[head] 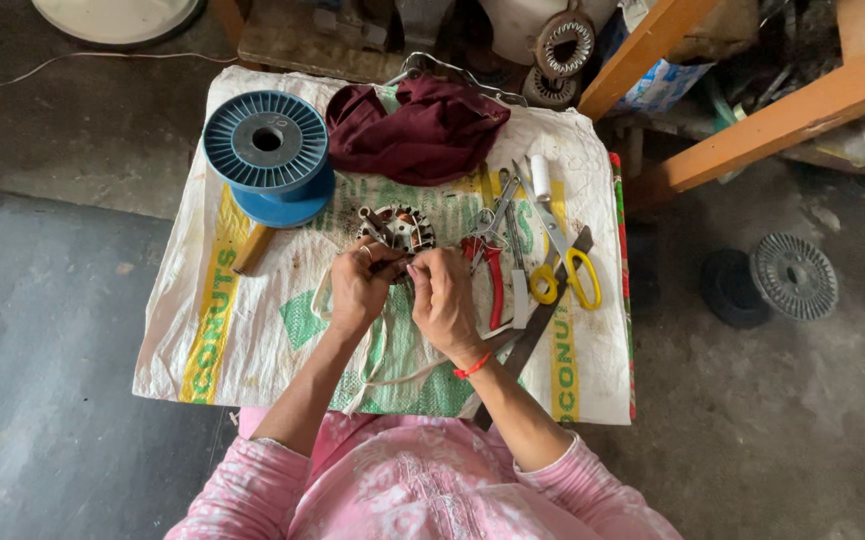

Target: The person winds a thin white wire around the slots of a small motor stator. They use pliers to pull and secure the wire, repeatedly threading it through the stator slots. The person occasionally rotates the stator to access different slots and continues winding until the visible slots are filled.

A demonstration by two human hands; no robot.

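1. Head view — the round metal motor stator with its ring of slotted teeth sits near the middle of the table, on the white woven sack with yellow and green print that covers the tabletop.
2. The left hand is closed, fingertips pinched together at the near rim of the stator; what it pinches is too thin to make out, though a pale cord or sleeve loops from the hands back toward the table's near edge.
3. The right hand is also closed in a pinch just beside the left, fingers meeting it at the stator's near side; a red thread band circles that wrist.
4. The step in hand looks like threading or tying something fine at the stator's slots — a judgement from the pinched fingers, not from a visible wire.
5. A next move would call for steady, small fingertip control and for holding the stator still, since it lies loose on the sack.
6. Toward the right edge lie red-handled pliers, yellow-handled scissors and a flat dark strip.
7. At the far left corner stands a blue plastic spool; a crumpled maroon cloth lies at the far edge.
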